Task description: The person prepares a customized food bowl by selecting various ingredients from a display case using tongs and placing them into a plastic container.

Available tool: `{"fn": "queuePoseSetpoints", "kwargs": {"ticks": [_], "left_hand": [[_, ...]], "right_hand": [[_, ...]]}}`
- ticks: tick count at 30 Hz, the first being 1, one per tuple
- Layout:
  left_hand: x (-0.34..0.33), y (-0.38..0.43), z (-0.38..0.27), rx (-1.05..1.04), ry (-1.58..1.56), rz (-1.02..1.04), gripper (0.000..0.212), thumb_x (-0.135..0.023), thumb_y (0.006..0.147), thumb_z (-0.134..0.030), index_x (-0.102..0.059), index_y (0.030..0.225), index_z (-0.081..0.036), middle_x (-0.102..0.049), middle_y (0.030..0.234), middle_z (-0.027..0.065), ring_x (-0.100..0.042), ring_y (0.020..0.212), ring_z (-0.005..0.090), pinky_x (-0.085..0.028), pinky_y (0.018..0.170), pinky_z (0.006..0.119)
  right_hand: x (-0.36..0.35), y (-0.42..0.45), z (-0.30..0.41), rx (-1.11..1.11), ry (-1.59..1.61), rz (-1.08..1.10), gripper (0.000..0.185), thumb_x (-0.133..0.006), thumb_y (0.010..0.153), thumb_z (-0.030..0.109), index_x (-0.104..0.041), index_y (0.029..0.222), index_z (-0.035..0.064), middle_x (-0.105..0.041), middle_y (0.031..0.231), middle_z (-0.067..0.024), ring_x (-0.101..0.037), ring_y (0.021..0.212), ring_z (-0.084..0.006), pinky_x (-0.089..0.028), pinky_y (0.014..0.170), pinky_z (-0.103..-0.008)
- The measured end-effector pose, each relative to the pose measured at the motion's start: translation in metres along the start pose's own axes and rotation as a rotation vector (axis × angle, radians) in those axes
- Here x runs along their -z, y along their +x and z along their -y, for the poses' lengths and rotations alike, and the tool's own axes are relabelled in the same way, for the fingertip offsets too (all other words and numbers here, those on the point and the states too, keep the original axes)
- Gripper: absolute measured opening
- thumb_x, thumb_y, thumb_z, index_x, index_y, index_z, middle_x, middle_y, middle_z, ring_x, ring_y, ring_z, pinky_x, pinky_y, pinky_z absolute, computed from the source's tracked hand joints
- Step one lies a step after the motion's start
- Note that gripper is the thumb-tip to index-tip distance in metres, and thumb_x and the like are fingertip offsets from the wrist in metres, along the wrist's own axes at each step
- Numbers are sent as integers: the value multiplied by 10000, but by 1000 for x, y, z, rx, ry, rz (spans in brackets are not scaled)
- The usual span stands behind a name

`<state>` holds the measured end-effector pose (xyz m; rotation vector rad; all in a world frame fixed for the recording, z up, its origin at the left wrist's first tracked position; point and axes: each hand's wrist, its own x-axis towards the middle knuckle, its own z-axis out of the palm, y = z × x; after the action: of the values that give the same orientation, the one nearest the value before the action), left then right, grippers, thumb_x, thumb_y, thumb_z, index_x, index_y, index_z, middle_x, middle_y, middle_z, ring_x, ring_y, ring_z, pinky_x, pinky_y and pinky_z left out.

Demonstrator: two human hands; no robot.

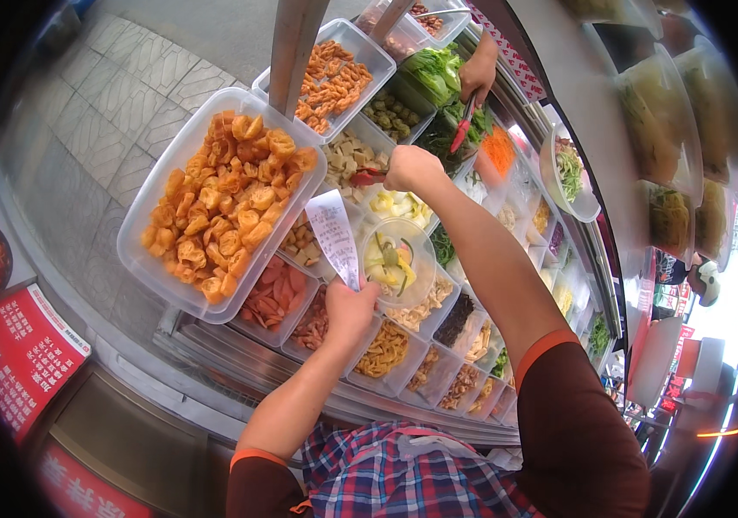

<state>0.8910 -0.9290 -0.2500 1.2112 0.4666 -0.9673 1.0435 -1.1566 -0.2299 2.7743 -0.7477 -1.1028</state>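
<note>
My left hand (350,311) grips a clear plastic bowl (430,252) by its near rim, together with a white printed paper slip (333,236). Pale and green vegetable slices (389,259) lie in the bowl. With my right hand (413,169) I hold red-tipped tongs (367,176), whose tips reach over a bin of pale tofu-like cubes (350,158). Whether the tongs pinch anything is hard to see. Just beyond the bowl is a bin of yellowish-white slices (401,206). Pink sausage slices (273,291) fill a bin left of my left hand.
A large tub of puffed golden fried pieces (220,201) stands at left, near a metal post (294,58). Beyond it is a tub of fried twists (336,78). Another person's hand (477,74) holds red tongs (463,126) over greens. Filled clear bowls (657,123) are stacked at right.
</note>
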Motion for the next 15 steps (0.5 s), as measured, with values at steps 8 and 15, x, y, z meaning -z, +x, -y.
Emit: {"fn": "queuePoseSetpoints", "kwargs": {"ticks": [8, 15], "left_hand": [[-1, 10, 6, -51, -87, -19, 131, -662, 787, 28, -558, 804, -50, -585, 715, 29, -556, 573, 129, -448, 540, 286], [0, 13, 7, -81, -127, -66, 98, -648, 784, 38, -599, 862, 4, -605, 788, 47, -582, 638, 151, -474, 580, 297]], "right_hand": [[24, -94, -58, 83, 270, -137, 321, -745, 827, 283, -795, 1108, 138, -742, 947, -158, -709, 901, -330, -554, 809, -445], [70, -200, -92, 309, 273, -20, 428, -752, 827, 309, -748, 1192, 87, -732, 1007, -174, -678, 939, -334, -533, 871, -446]]}}
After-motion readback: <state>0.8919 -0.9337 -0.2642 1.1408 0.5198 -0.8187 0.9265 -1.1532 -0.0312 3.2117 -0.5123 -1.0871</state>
